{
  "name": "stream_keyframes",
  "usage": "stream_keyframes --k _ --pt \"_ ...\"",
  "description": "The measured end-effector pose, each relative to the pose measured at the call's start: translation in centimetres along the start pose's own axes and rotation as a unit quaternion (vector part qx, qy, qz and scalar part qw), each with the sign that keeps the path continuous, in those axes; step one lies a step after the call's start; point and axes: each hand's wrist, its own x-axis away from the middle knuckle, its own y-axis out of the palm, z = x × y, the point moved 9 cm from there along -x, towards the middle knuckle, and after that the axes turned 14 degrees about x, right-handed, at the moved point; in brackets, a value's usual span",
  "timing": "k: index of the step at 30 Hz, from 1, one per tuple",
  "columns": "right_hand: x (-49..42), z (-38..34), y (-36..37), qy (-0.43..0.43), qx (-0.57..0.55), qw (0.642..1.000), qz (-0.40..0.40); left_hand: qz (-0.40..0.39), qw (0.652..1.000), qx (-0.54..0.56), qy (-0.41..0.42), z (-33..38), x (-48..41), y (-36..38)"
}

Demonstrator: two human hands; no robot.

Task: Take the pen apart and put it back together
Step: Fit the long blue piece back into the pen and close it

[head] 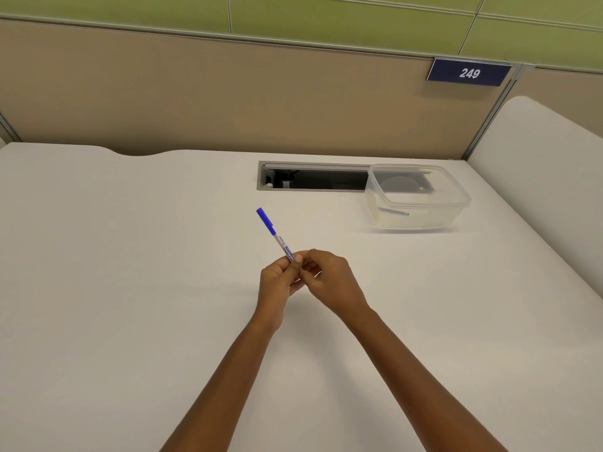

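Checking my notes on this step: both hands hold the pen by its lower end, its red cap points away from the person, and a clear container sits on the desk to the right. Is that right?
One thing is off: the cap is blue, not red, as the head view shows. The rest stands: both the left hand and right hand hold the pen by its lower end, and the clear container sits on the desk to the right.

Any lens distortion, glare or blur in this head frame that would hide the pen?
Head view: wide-angle bending curves the desk edges and the partition; lighting is even and soft, with only faint shadows under the hands and the clear plastic box; no strong glare. The pen is fairly sharp, blue cap readable, though its barrel print is too small to read and its lower end is hidden in the fingers.
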Motion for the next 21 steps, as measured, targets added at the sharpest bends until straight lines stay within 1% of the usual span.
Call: stream_keyframes --k 2,4,6,7,9,12,14,16,18,21 --pt "-0.1 0.4 0.1 0.012 -0.010 1.000 0.004 0.002 1.000 -0.024 -0.001 -0.1 -0.1 0.0" --pt "-0.3 1.3 0.1 0.038 -0.011 0.999 0.008 0.014 0.997 -0.074 0.007 0.1 -0.4 -0.1" --pt "-0.6 2.4 0.2 0.078 0.001 0.997 0.008 0.037 0.985 -0.168 0.033 0.5 -0.6 -0.5" --pt "-0.8 3.0 0.3 0.095 0.007 0.995 0.005 0.048 0.972 -0.224 0.049 0.7 -0.7 -0.9" --pt "-1.1 4.0 0.5 0.121 0.016 0.992 0.000 0.056 0.943 -0.320 0.077 1.0 -0.9 -1.3" --pt "-1.2 5.3 0.7 0.160 0.025 0.987 -0.002 0.043 0.895 -0.432 0.100 1.0 -1.2 -1.8" --pt "-1.3 6.0 1.0 0.185 0.034 0.982 -0.005 0.031 0.846 -0.523 0.098 0.7 -1.7 -2.2" --pt "-1.2 6.5 1.2 0.206 0.045 0.978 -0.008 0.025 0.791 -0.606 0.079 0.1 -2.2 -2.8" --pt "-1.1 6.8 1.3 0.220 0.050 0.974 -0.010 0.020 0.754 -0.654 0.060 -0.5 -2.5 -3.3" --pt "-0.9 7.2 1.7 0.240 0.052 0.969 -0.018 0.014 0.725 -0.687 0.041 -1.1 -2.8 -3.8"
